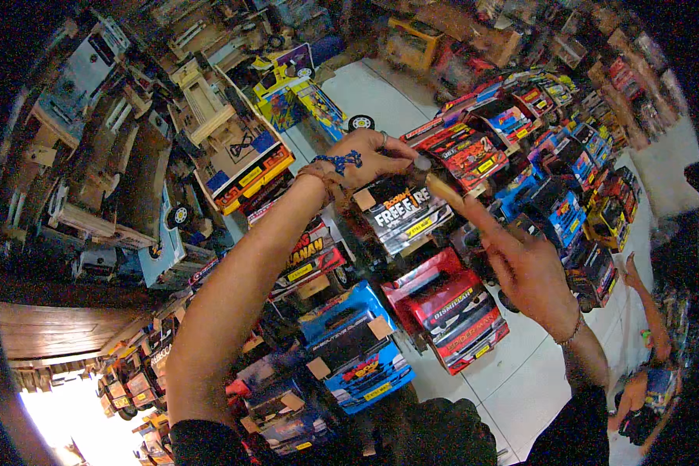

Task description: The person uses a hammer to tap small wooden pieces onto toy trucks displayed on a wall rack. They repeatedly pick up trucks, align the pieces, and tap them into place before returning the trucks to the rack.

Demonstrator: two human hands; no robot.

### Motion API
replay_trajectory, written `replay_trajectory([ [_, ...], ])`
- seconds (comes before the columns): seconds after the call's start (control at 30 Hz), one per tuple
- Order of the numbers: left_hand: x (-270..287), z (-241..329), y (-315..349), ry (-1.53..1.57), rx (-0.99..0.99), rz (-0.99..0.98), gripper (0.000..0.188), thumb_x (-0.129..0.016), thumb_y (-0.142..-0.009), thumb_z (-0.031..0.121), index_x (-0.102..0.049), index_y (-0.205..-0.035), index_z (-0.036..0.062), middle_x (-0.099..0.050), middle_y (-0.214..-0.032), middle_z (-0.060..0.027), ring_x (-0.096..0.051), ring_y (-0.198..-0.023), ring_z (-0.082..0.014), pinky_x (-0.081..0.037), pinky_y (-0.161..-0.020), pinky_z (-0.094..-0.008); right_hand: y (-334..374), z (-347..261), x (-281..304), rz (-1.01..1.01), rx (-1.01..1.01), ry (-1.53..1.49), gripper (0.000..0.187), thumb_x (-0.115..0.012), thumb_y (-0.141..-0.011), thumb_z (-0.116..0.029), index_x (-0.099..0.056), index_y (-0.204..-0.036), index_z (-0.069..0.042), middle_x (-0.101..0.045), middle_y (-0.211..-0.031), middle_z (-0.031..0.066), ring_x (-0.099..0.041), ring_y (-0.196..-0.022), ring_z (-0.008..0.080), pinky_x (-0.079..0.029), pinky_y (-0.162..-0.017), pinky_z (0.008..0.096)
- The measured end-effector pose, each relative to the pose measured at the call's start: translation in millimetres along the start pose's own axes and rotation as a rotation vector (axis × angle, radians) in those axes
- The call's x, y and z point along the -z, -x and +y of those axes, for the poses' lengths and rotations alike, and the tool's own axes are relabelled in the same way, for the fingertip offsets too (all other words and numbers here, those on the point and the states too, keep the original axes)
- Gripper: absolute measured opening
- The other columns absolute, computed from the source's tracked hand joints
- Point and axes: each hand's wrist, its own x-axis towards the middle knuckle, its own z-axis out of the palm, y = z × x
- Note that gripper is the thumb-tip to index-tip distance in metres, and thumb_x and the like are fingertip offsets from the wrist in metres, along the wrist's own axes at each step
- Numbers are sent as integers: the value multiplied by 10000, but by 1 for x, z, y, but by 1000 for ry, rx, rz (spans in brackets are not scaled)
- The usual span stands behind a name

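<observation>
My left hand (367,161), with a blue braided bracelet at the wrist, reaches over the roof of a black-and-white toy truck (406,213). Its fingers close together at a small round grey piece (422,164) above the truck's upper edge. From the right comes my right hand (524,268), its index finger stretched so that the tip is beside that piece; the other fingers are partly bent and hold nothing I can see. In front of the truck stands a red toy truck (458,318), and left of that a blue one (357,349).
Rows of painted toy trucks (571,210) fill the right side over white floor tiles (512,373). Unpainted wooden truck bodies (116,179) are stacked at the left. A yellow toy truck (307,97) stands behind my hands. Another person's arm (652,311) shows at far right.
</observation>
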Motion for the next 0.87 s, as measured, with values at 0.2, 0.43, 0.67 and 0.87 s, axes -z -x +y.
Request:
replay_trajectory([
  [0.2,4,26,11,-126,108,-24,499,-716,-843,553,-749,-1141,155,-736,-1083,-32,-652,-1010,-118,-489,-947,-307,42,2,7,460,106,-281,554,-505,-963,10,-397,-1497,-96,-615,-1299,198,-676,-1057,347,-519,-884,359],
  [0.43,9,56,26,-169,194,94,522,-730,-868,466,-700,-1182,50,-722,-984,-43,-635,-782,-126,-529,-748,-297,32,14,27,264,221,-271,556,-536,-960,-49,-400,-1494,-120,-618,-1280,200,-707,-910,306,-529,-800,373],
  [0.67,78,133,170,-149,83,313,503,-644,-932,475,-661,-1236,74,-702,-1027,-23,-640,-904,-100,-507,-739,-258,2,2,60,784,359,-301,513,-534,-1013,-200,-385,-1486,-72,-630,-1186,152,-666,-914,249,-523,-768,353],
  [0.87,45,169,345,-33,499,319,357,-633,-976,253,-623,-1291,85,-591,-1338,-52,-539,-1224,-157,-397,-1067,-317,60,-17,37,519,39,-1429,580,-616,-971,-281,-384,-1487,-155,-526,-694,-31,-474,-528,52,-431,-441,205],
])
